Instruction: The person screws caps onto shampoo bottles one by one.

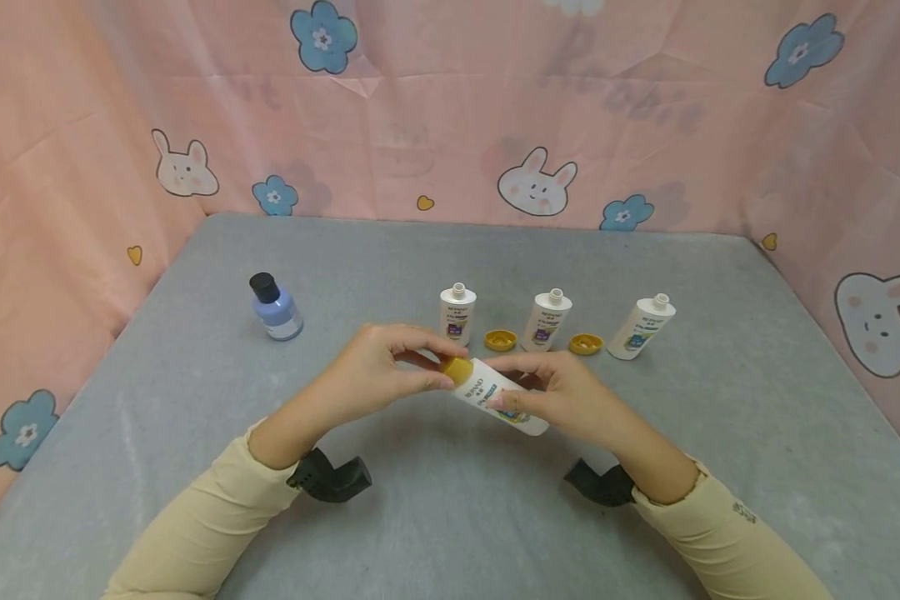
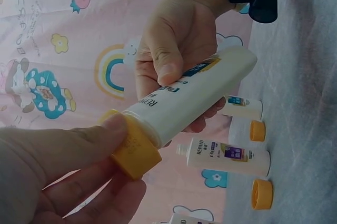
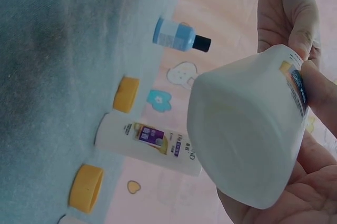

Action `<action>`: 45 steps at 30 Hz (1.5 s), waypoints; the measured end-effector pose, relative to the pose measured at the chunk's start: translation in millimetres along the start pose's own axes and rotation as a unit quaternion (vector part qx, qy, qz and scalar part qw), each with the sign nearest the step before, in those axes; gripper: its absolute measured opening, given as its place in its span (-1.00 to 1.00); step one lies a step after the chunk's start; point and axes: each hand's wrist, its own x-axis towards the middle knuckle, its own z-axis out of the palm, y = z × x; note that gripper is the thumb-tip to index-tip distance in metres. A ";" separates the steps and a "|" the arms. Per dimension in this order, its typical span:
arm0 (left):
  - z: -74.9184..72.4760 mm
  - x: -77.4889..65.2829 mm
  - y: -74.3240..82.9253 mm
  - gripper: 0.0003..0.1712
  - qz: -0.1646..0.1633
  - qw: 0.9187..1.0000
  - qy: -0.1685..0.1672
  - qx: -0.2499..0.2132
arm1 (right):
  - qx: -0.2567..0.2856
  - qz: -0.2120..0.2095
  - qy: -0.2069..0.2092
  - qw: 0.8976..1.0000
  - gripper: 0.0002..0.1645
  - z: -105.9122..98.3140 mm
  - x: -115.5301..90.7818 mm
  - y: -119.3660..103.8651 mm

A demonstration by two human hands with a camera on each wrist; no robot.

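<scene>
A white bottle with a yellow cap is held tilted above the table between both hands. My left hand pinches the cap between thumb and fingers. Around the bottle's body my right hand is wrapped, its thumb on the label. In the left wrist view the cap sits at the bottle's neck end; whether it is fully seated I cannot tell. The right wrist view faces the bottle's base. Behind the hands stand three uncapped white bottles, the left one, the middle one and the right one.
Between the uncapped bottles lie two yellow caps, one on the left and another on the right. Farther left stands a blue bottle with a black cap. A pink patterned curtain surrounds the grey table.
</scene>
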 end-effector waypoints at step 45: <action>1.5 -0.1 3.5 -0.66 -0.080 0.997 0.019 -0.011 | -0.017 0.015 0.022 0.999 -0.57 1.2 0.4 0.9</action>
